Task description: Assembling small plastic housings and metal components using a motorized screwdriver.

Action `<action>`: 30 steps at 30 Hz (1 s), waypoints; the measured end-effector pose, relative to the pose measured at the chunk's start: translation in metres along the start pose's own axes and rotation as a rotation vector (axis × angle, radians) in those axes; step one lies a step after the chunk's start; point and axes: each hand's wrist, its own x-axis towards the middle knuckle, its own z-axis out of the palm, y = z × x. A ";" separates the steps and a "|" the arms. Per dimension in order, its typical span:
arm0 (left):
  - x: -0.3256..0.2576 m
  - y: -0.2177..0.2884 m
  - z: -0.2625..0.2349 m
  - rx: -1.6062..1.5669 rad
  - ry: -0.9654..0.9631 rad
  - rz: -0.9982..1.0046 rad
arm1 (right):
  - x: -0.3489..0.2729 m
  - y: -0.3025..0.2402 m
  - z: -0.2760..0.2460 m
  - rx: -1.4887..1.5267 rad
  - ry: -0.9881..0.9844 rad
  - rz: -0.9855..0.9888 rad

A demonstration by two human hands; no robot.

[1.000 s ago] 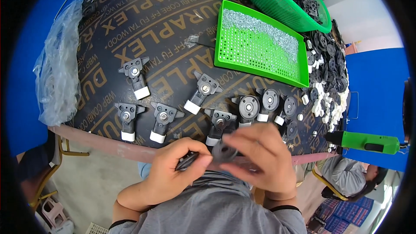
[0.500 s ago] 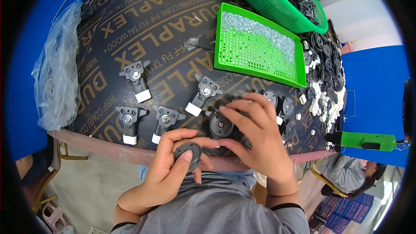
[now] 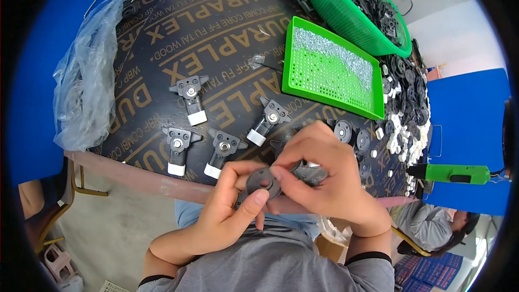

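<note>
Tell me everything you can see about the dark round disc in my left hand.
The disc is dark grey, plain-looking plastic, with a round opening near its middle and small holes around it. It is held in the air near the table's pinkish front edge, its face tilted up toward the camera. The left hand grips it, thumb over the lower face; the right hand's fingertips meet its upper right rim.

Dark grey disc [image 3: 257,178]; green tray [image 3: 319,79]
</note>
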 end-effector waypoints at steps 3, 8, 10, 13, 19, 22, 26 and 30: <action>0.000 0.001 -0.003 -0.020 -0.002 -0.135 | 0.006 0.000 -0.008 -0.014 -0.025 0.013; -0.004 -0.007 -0.006 0.260 0.152 0.036 | 0.000 -0.020 -0.008 -0.146 -0.130 -0.132; -0.003 -0.006 -0.005 0.429 0.147 0.136 | -0.009 -0.020 -0.004 -0.229 -0.110 -0.173; -0.002 0.004 -0.001 0.390 0.137 0.079 | -0.006 -0.019 -0.004 -0.254 -0.081 -0.187; -0.004 0.003 -0.003 0.211 0.050 0.101 | 0.010 0.016 -0.008 -0.254 0.149 -0.043; -0.006 0.005 -0.011 0.144 -0.096 0.123 | 0.020 0.031 -0.005 -0.307 0.159 0.019; -0.009 0.008 -0.010 0.143 0.012 0.173 | 0.022 0.036 0.004 -0.304 0.127 0.050; -0.005 0.013 -0.011 0.160 0.060 0.252 | 0.023 0.035 0.004 -0.293 0.102 0.088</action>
